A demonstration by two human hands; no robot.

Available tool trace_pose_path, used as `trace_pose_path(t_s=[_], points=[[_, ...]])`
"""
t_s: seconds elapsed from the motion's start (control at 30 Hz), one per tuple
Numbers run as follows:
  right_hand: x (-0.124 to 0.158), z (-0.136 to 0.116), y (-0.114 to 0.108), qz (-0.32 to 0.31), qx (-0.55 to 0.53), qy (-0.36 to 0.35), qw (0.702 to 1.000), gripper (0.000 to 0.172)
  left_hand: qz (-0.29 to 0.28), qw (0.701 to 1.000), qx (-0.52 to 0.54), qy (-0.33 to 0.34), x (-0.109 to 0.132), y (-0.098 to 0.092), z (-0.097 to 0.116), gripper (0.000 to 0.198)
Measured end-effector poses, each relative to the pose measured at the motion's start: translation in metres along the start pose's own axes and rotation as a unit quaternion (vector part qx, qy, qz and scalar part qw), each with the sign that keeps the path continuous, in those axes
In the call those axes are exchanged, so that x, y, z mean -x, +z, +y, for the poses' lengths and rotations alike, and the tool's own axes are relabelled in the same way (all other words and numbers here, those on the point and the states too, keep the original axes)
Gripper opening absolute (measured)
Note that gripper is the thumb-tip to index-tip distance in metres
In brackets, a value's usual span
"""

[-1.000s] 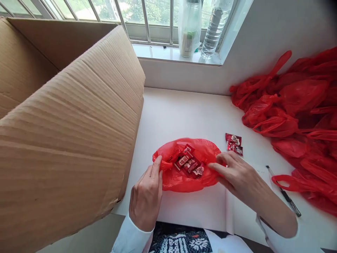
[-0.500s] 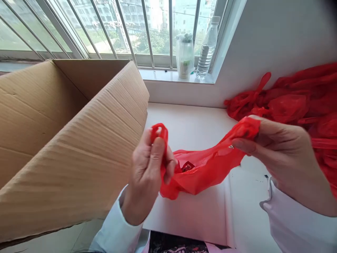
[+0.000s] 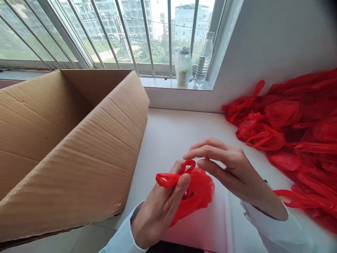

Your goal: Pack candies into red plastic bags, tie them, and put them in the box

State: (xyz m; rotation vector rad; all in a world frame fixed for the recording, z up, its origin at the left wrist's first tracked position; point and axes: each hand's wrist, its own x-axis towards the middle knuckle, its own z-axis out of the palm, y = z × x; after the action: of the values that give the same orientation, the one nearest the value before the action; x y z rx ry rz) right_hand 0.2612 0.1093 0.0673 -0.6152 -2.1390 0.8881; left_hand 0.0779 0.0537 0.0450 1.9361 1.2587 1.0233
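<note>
Head, left hand [image 3: 161, 207] pinching, right hand [image 3: 229, 166] arched

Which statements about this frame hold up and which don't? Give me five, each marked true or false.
1. The left hand holds the translucent red plastic bag, with red loops sticking out of its grip. True.
2. The right hand is closed in a fist. False: its thumb and fingers are spread apart near the loops.
3. The clear plastic bottle with a white cap stands on the white windowsill. True.
4. The large brown cardboard box is closed on top. False: its top is open.
5. The heap of red plastic bags lies on the person's left. False: it lies on the right.
</note>
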Motion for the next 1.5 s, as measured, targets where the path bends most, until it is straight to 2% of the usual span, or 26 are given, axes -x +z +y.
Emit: trace_pose_path(t_s=[0.03,0.1,0.17,0.27,0.3,0.33,0.37,0.43,0.47,0.5,0.57,0.63,0.7,0.77,0.83,0.9,0.97,1.03,1.1,1.13,1.2,1.23,1.3,1.33,1.43,1.5], points=[[0.000,0.010,0.001,0.000,0.002,0.033,0.999,0.021,-0.007,0.999,0.025,-0.023,-0.002,0.000,-0.003,0.038],[0.000,0.029,0.005,-0.024,-0.051,0.087,0.995,0.015,-0.057,0.986,0.126,-0.097,-0.005,0.001,-0.011,0.047],[0.002,0.040,0.010,0.010,-0.116,0.108,0.987,0.012,-0.090,0.953,0.237,-0.165,-0.007,0.002,-0.020,0.049],[0.006,0.038,0.014,0.136,-0.098,0.060,0.984,0.007,-0.082,0.915,0.341,-0.201,-0.009,-0.001,-0.030,0.040],[0.008,0.033,0.013,0.142,-0.079,0.024,0.986,0.009,-0.078,0.903,0.367,-0.209,-0.009,-0.004,-0.032,0.035],[0.011,0.028,0.011,0.116,-0.061,-0.016,0.991,0.011,-0.080,0.891,0.391,-0.216,-0.010,-0.008,-0.033,0.031],[0.013,0.023,0.009,0.063,-0.041,-0.054,0.996,0.012,-0.091,0.882,0.407,-0.220,-0.010,-0.012,-0.033,0.028],[0.017,0.017,0.004,-0.071,0.005,-0.098,0.993,0.013,-0.126,0.880,0.408,-0.210,-0.010,-0.021,-0.031,0.020],[0.018,0.017,0.002,-0.120,0.018,-0.101,0.987,0.012,-0.149,0.889,0.386,-0.194,-0.009,-0.023,-0.029,0.016],[0.018,0.019,0.001,-0.139,0.011,-0.094,0.986,0.010,-0.171,0.907,0.346,-0.170,-0.008,-0.025,-0.028,0.011],[0.015,0.027,0.004,-0.097,-0.065,-0.055,0.992,0.011,-0.174,0.960,0.196,-0.097,-0.006,-0.024,-0.023,0.003],[0.008,0.037,0.012,-0.046,-0.165,0.001,0.985,0.013,-0.126,0.992,-0.015,0.010,-0.003,-0.018,-0.017,0.010],[0.000,0.045,0.023,-0.062,-0.222,0.052,0.972,0.023,-0.045,0.972,-0.199,0.120,0.000,-0.012,-0.014,0.016],[-0.007,0.052,0.035,-0.097,-0.229,0.089,0.964,0.031,0.038,0.927,-0.314,0.200,0.002,-0.008,-0.015,0.018],[-0.011,0.058,0.042,-0.112,-0.236,0.116,0.958,0.032,0.121,0.899,-0.350,0.235,0.004,-0.006,-0.021,0.018],[-0.012,0.064,0.046,-0.152,-0.270,0.133,0.941,0.036,0.167,0.903,-0.325,0.226,0.007,-0.006,-0.029,0.018],[-0.012,0.067,0.046,-0.190,-0.297,0.125,0.928,0.038,0.168,0.919,-0.296,0.200,0.009,-0.006,-0.035,0.019],[-0.012,0.065,0.042,-0.151,-0.252,0.099,0.951,0.026,0.144,0.922,-0.300,0.197,0.011,-0.009,-0.038,0.020],[-0.011,0.058,0.035,-0.083,-0.123,0.052,0.988,0.020,0.119,0.908,-0.331,0.227,0.012,-0.015,-0.037,0.017],[-0.009,0.054,0.031,-0.069,-0.047,0.024,0.996,0.021,0.113,0.896,-0.349,0.251,0.012,-0.018,-0.037,0.013],[-0.003,0.048,0.021,-0.089,0.071,-0.026,0.993,0.025,0.109,0.872,-0.376,0.292,0.017,-0.026,-0.038,0.006],[0.002,0.048,0.016,-0.108,0.101,-0.042,0.988,0.028,0.105,0.872,-0.375,0.298,0.021,-0.030,-0.039,0.006],[0.017,0.056,0.007,-0.135,0.120,-0.036,0.983,0.030,0.082,0.899,-0.339,0.265,0.036,-0.033,-0.046,0.011],[0.025,0.065,0.003,-0.137,0.127,-0.010,0.982,0.031,0.067,0.918,-0.316,0.229,0.046,-0.032,-0.051,0.016],[0.053,0.098,-0.006,-0.162,0.152,0.127,0.967,0.032,0.045,0.965,-0.243,0.082,0.081,-0.019,-0.072,0.022],[0.067,0.112,-0.007,-0.192,0.162,0.194,0.948,0.034,0.026,0.992,-0.121,-0.036,0.102,-0.005,-0.088,0.021]])
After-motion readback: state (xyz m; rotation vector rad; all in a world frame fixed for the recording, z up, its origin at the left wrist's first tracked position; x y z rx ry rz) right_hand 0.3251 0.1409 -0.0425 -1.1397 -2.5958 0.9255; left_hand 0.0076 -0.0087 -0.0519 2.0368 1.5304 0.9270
